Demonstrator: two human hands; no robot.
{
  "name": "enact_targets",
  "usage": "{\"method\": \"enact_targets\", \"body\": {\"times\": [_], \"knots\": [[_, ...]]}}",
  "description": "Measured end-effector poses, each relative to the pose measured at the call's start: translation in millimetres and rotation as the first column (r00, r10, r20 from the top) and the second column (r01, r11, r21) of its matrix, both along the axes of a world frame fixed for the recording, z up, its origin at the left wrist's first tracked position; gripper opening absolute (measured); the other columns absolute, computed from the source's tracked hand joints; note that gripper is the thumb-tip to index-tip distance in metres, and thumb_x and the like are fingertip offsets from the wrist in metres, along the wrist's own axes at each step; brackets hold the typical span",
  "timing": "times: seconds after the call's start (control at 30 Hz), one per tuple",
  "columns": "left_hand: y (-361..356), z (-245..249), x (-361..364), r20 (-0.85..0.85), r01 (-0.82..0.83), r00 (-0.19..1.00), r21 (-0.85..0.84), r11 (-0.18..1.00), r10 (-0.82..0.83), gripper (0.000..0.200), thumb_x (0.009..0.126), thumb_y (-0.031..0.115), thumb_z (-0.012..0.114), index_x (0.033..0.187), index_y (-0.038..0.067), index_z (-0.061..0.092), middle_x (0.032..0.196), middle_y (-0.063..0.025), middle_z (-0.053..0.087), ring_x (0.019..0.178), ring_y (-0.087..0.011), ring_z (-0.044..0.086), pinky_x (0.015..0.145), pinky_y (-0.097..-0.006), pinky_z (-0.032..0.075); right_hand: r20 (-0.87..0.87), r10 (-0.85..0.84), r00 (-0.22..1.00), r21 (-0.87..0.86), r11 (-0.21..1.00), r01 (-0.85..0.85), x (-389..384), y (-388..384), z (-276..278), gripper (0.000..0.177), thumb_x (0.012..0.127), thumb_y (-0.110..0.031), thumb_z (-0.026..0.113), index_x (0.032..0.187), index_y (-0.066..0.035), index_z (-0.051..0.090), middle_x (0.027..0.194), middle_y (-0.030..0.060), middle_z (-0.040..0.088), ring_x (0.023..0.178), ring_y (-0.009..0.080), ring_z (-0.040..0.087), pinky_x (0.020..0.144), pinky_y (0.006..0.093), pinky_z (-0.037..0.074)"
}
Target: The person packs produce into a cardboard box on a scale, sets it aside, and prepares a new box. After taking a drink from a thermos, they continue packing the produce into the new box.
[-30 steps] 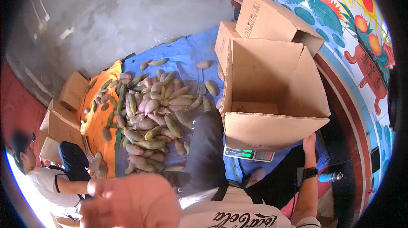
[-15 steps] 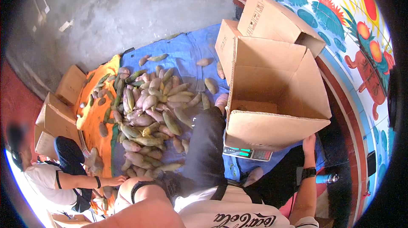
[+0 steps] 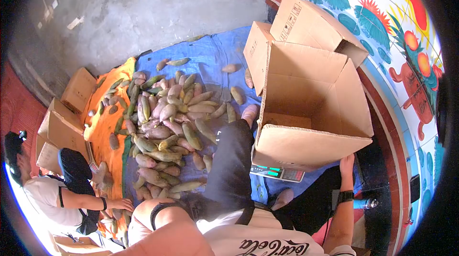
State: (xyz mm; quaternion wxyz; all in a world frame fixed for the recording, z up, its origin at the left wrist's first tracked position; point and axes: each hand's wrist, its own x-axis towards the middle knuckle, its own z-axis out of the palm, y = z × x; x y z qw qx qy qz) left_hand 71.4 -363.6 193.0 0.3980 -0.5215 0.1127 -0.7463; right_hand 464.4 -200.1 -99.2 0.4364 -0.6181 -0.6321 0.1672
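A large cardboard box (image 3: 311,144) with its top open stands on a digital scale (image 3: 277,173) in front of me. My right hand (image 3: 347,164) is at the box's lower right corner, its fingers against the cardboard and partly hidden by it. A dark watch is on that wrist. My left arm (image 3: 167,237) is bent across the bottom of the view, with a dark band around it. The fingers of my left hand are hidden near my dark trousers. Beside my left leg lies a big heap of sweet potatoes (image 3: 162,133), purplish and greenish, on a blue tarp (image 3: 210,60).
More boxes (image 3: 306,22) stand behind the large one. At left, a co-worker (image 3: 52,198) reaches a hand (image 3: 122,204) toward an orange sheet (image 3: 103,127) with scattered roots. Several cartons (image 3: 62,122) line that side. A bottle (image 3: 366,203) lies by my right arm.
The co-worker's hand has shifted slightly left and the head has turned. My right hand stays at the box corner. The box and the heap are unchanged.
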Motion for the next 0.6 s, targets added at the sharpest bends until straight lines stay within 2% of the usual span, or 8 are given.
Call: {"method": "enact_targets", "body": {"times": [0.07,0.1,0.13,0.27,0.33,0.47,0.57,0.6], "knots": [[-3,-3,-3,0.003,-0.022,1.000,-0.002,1.000,0.022,0.035,0.085,0.043,0.052,0.109,0.019,0.061,0.144,0.0005,0.027,0.134,-0.0209,0.017,0.101,-0.0437,0.020,0.023,0.008,1.000,-0.001,1.000,-0.008,4,1,-4,0.027,0.090,-0.010,0.040,0.099,0.009,0.056,0.098,0.0224,0.063,0.094,0.0326,0.059,0.080,0.0368,0.044],[-9,-6,-7,0.129,-0.281,0.944,-0.168,0.945,0.304,0.036,0.085,0.045,0.051,0.108,0.018,0.061,0.144,0.0003,0.027,0.134,-0.0211,0.018,0.101,-0.0438,0.020,0.024,0.009,1.000,-0.002,1.000,-0.009,6,2,-7,0.027,0.090,-0.010,0.040,0.099,0.009,0.056,0.098,0.0224,0.063,0.094,0.0326,0.059,0.080,0.0368,0.044],[-14,-8,-11,0.200,-0.486,0.795,-0.355,0.799,0.572,0.038,0.085,0.046,0.051,0.106,0.017,0.062,0.144,0.0001,0.028,0.134,-0.0213,0.019,0.101,-0.0438,0.020,0.044,-0.001,0.999,0.011,1.000,0.000,8,3,-11,0.027,0.090,-0.010,0.040,0.099,0.009,0.056,0.097,0.0221,0.063,0.094,0.0320,0.059,0.080,0.0365,0.044],[-17,-11,-13,0.131,-0.419,0.866,-0.339,0.842,0.483,0.041,0.085,0.050,0.049,0.106,0.017,0.061,0.144,0.0003,0.028,0.134,-0.0215,0.020,0.101,-0.0436,0.020,0.026,0.011,1.000,0.002,1.000,-0.011,6,2,-7,0.026,0.090,-0.010,0.041,0.100,0.009,0.056,0.098,0.0213,0.063,0.095,0.0312,0.059,0.082,0.0360,0.044],[0,-7,-3,0.030,-0.045,0.998,-0.078,0.996,0.047,0.046,0.084,0.053,0.048,0.112,0.018,0.058,0.144,0.0001,0.028,0.134,-0.0217,0.020,0.100,-0.0440,0.020,0.003,0.023,1.000,-0.032,0.999,-0.023,9,2,-7,0.030,0.091,-0.014,0.041,0.102,0.009,0.055,0.102,0.0225,0.061,0.098,0.0325,0.056,0.085,0.0362,0.042],[-2,-12,-4,0.009,-0.038,0.999,-0.060,0.997,0.039,0.052,0.083,0.055,0.047,0.118,0.018,0.056,0.144,-0.0012,0.027,0.134,-0.0219,0.018,0.100,-0.0458,0.022,0.019,0.048,0.999,-0.042,0.998,-0.047,14,2,-12,0.033,0.092,-0.018,0.041,0.106,0.010,0.053,0.107,0.0236,0.058,0.101,0.0339,0.054,0.088,0.0364,0.040],[-4,-16,-10,0.133,-0.250,0.955,-0.111,0.962,0.263,0.035,0.093,0.039,0.039,0.106,0.011,0.054,0.145,-0.0020,0.025,0.133,-0.0201,0.022,0.088,-0.0399,0.034,0.025,0.028,0.999,-0.087,0.996,-0.025,17,2,-14,0.034,0.093,-0.020,0.042,0.108,0.008,0.053,0.108,0.0226,0.058,0.101,0.0358,0.054,0.089,0.0368,0.040],[-4,-17,-11,0.135,-0.252,0.955,-0.112,0.961,0.266,0.035,0.093,0.039,0.039,0.106,0.011,0.054,0.145,-0.0020,0.025,0.133,-0.0201,0.022,0.088,-0.0399,0.034,0.027,0.030,0.999,-0.088,0.996,-0.027,17,2,-14,0.034,0.093,-0.020,0.042,0.108,0.008,0.053,0.108,0.0226,0.058,0.101,0.0358,0.054,0.089,0.0368,0.040]]}}
